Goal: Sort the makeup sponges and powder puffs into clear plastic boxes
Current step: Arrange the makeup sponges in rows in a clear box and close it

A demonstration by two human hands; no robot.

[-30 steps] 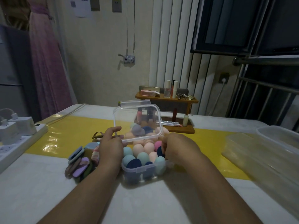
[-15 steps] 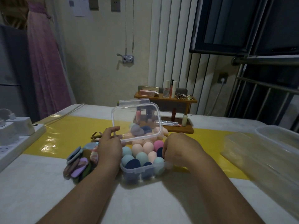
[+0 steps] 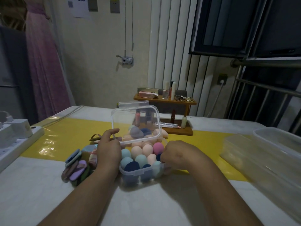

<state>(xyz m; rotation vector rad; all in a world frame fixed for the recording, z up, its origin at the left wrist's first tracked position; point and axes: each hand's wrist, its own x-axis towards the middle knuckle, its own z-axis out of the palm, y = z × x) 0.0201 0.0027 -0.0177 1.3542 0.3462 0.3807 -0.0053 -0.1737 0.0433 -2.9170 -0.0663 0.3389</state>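
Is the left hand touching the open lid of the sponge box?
Touching. The head view shows the left hand pinching the lower left corner of the raised clear lid, with no gap visible between them.

The room is dim. A cream plastered wall [image 3: 97, 62] rises behind the white desk [image 3: 32, 185], which is crossed by a glossy yellow strip [image 3: 73, 132]. White vertical slats [image 3: 169, 46] adjoin a dark metal-framed window [image 3: 228, 25] above a grey steel rail [image 3: 268, 62]. A pink pleated dress [image 3: 44, 70] hangs at left.
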